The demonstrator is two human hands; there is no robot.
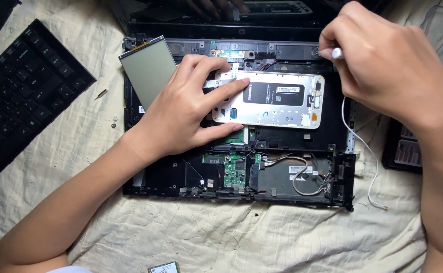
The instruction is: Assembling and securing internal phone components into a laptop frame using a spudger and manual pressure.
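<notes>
- My left hand [181, 114] is pressing down an opened phone [269, 99] at the centre of the frame, fingers spread flat across its left end.
- My right hand [383, 60], upper right, is pinching a thin white tool [336, 52] between narrow fingers.
- The phone is lying on a dismantled laptop base [282, 177].
- A black keyboard [24, 96] is sitting at upper left.

Even, soft overhead light, moderately bright, slightly warm cast.

Cloth [206, 237] evenly lit, wrinkles shading faintly. Short soft shadows under left hand [188, 108] and along its forearm. Right hand [383, 60] close to lens, a bit soft. Dull glare on the grey panel [148, 68] and the phone frame [274, 114]. Laptop base [282, 177] dark, detail crushed in the blacks. Top edge dim and murky. Keyboard [21, 96] slightly soft at left edge. No motion blur.
</notes>
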